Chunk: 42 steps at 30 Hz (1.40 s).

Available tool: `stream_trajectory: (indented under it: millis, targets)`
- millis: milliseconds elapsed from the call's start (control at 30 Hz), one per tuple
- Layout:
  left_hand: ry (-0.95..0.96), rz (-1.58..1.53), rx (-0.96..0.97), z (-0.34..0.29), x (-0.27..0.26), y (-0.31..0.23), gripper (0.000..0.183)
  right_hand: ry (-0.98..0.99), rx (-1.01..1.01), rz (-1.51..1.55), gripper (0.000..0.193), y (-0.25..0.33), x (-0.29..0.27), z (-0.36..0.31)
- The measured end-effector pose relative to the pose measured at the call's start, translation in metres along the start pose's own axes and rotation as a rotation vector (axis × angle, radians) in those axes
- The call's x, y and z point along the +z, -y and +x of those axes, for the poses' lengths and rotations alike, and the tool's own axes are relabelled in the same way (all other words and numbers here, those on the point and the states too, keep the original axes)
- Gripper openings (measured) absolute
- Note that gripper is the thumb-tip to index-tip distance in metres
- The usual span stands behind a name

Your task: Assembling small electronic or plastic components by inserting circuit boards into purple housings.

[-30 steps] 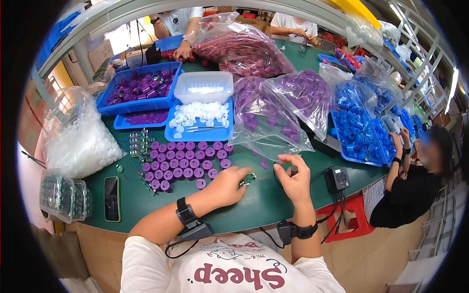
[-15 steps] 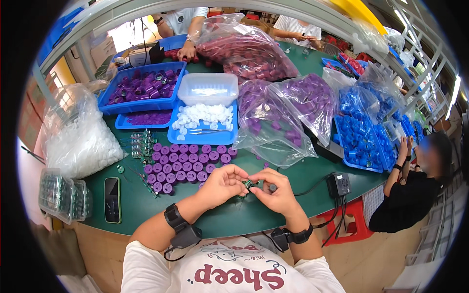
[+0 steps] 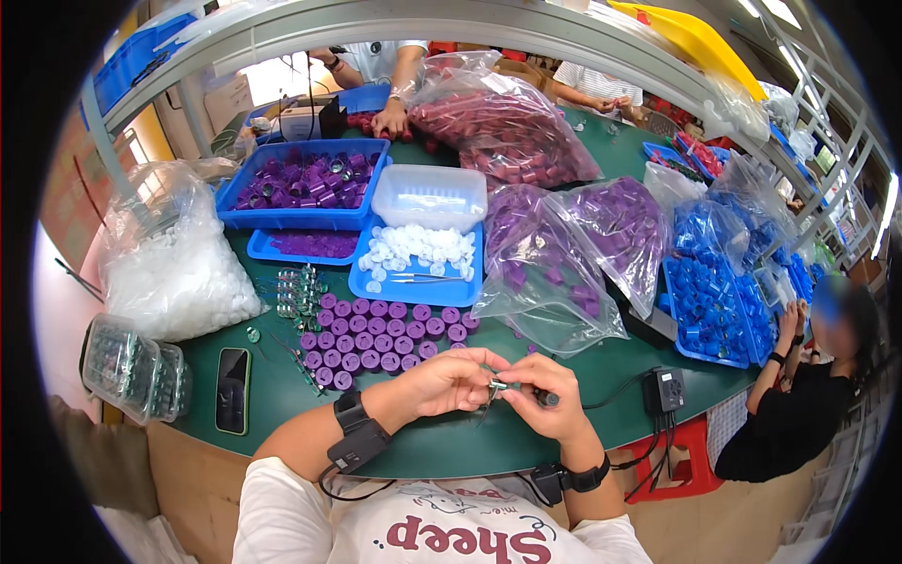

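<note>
Above the table's near edge, my left hand and my right hand meet, thumbs and fingertips closed in a pinch. Between them is a small electronic part with a silvery face and thin wires hanging below it. A dark, round-ended rod, perhaps a tool handle, sticks out of my right hand; its other end is hidden. Just beyond my left hand stand rows of purple round caps. Left of these caps lie a cluster of small circuit boards with wires and a loose wired piece.
Blue trays hold purple parts and translucent white discs with tweezers. Clear bags bulge beyond. A phone and clear boxes lie left; a black adapter sits right. Co-workers sit across and at right.
The whole view has shifted, so the table appears farther right and lower. The part between my fingers has turned, showing silver where green showed before.
</note>
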<state>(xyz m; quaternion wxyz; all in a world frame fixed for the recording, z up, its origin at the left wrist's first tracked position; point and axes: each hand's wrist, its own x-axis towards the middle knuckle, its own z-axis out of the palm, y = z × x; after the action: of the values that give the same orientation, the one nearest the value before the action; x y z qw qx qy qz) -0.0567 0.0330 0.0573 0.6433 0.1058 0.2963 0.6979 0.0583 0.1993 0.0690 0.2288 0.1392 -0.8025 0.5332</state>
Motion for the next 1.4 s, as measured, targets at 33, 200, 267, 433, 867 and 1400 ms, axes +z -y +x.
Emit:
stream_trajectory:
  millis: [33, 200, 267, 433, 867, 1400]
  targets:
    - [-0.006, 0.004, 0.005, 0.001, 0.0, -0.001, 0.037, -0.003, -0.01, -0.038, 0.021, 0.001, 0.0, 0.001]
    - [-0.086, 0.259, -0.009, 0.004, 0.013, -0.022, 0.037, -0.152, -0.062, -0.21, 0.014, 0.005, 0.002, 0.006]
    - [-0.273, 0.732, 0.083, 0.014, 0.01, -0.05, 0.039, -0.304, 0.002, -0.187, 0.012, -0.002, -0.002, 0.003]
    - [-0.834, 1.881, 0.682, 0.057, -0.061, -0.116, 0.019, -0.378, 0.154, 0.032, 0.014, 0.0, -0.007, -0.007]
    - [-1.164, 1.901, 0.64, 0.099, -0.107, -0.121, 0.018, -0.396, 0.24, 0.388, 0.013, 0.002, -0.004, -0.016]
    - [-1.033, 1.536, 0.594, 0.081, -0.077, -0.111, 0.023, -0.448, 0.237, 0.361, 0.004, 0.015, -0.001, -0.029]
